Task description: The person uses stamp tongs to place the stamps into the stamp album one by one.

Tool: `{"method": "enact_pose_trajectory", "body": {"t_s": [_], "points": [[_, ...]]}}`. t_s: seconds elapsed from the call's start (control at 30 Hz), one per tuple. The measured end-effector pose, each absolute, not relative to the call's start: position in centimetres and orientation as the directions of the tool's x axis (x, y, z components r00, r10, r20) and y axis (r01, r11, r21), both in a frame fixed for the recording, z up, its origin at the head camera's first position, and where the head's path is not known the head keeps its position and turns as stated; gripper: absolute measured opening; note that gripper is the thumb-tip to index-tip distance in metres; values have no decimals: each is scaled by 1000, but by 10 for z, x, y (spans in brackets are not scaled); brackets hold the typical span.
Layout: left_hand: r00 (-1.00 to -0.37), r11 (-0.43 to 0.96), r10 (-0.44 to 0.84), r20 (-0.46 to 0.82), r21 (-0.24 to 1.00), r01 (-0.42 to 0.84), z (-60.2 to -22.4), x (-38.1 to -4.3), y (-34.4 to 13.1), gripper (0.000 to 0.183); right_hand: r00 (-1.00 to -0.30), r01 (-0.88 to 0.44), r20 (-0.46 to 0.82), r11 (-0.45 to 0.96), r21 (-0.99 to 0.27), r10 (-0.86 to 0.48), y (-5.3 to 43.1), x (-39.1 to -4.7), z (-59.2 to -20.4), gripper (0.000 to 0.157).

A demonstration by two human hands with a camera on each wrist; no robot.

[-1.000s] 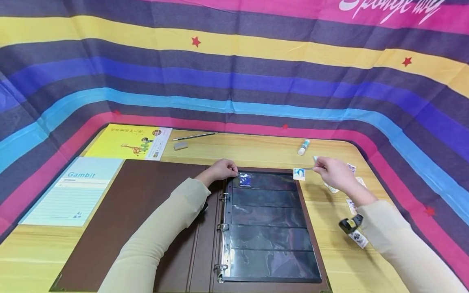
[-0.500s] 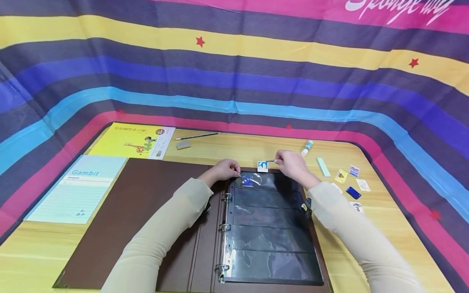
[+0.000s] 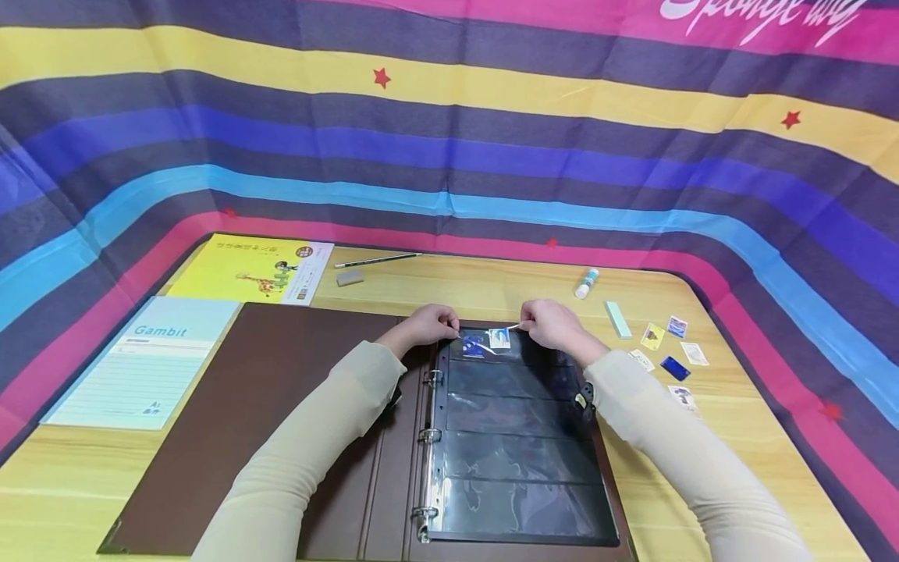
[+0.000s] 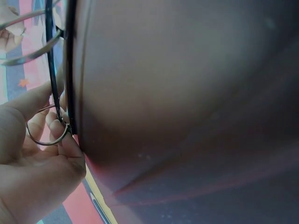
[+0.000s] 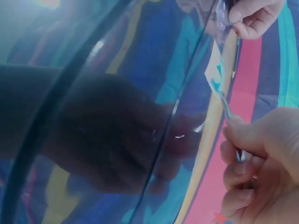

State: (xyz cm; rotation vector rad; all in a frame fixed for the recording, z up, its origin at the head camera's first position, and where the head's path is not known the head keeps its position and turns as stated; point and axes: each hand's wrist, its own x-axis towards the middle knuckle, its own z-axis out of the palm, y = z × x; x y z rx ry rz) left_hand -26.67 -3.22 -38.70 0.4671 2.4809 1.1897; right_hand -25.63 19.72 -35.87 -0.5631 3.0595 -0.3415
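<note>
Two hands (image 3: 424, 324) (image 3: 551, 322), binder (image 3: 267, 375), wooden table (image 3: 463, 287); striped cloth (image 3: 449, 148)

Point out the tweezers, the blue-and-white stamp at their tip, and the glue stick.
Tweezers (image 5: 226, 105): right wrist view, on the bare metal near the tip.
Blue-and-white stamp (image 3: 499, 339): head view, on the middle of its face.
Glue stick (image 3: 586, 284): head view, on the middle of its barrel.

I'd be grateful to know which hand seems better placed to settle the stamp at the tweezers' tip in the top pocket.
Probably the right hand: it holds the tweezers, whose tip meets the stamp at the top pocket. The left hand pinches the sheet near its top corner, so seems less free.
</note>
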Motion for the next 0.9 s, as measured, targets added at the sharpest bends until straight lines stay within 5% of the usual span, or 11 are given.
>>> {"method": "enact_pose_trajectory", "body": {"t_s": [0.9], "points": [[-887, 601, 424, -180, 789, 127, -386, -266, -32, 4, -845, -472, -91, 816, -335, -527, 199, -267, -358, 9]]}}
